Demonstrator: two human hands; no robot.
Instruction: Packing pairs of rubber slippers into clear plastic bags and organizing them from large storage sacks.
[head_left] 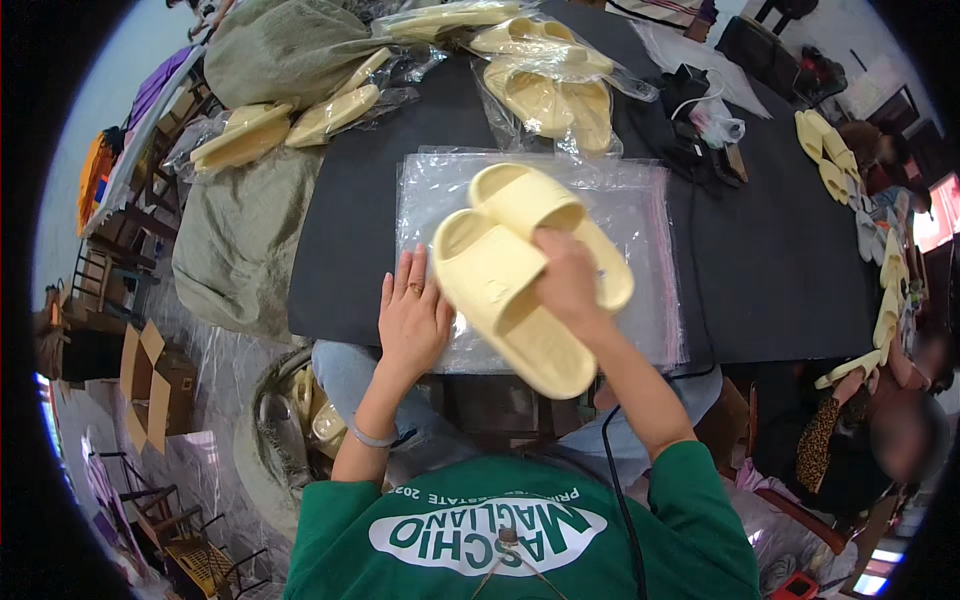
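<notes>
A pair of pale yellow slide sandals (490, 262) is held together in my right hand (566, 275), whose fingers grip them at the straps' inner edges. The sandals lie side by side at a slant, over a stack of clear plastic bags (640, 240) on the dark table. My left hand (412, 312) lies flat on the left edge of the bags, fingers stretched out, a ring on one of them. It holds nothing, and its fingertips are close to the nearer sandal.
Bagged yellow slides (550, 95) lie at the table's far side, more on grey-green sacks (240, 220) at left. A black cable (697, 260) runs along the table past a charger (687, 85). At right, a co-worker's hand (850, 383) touches another slide. An open carton (160, 385) stands at left.
</notes>
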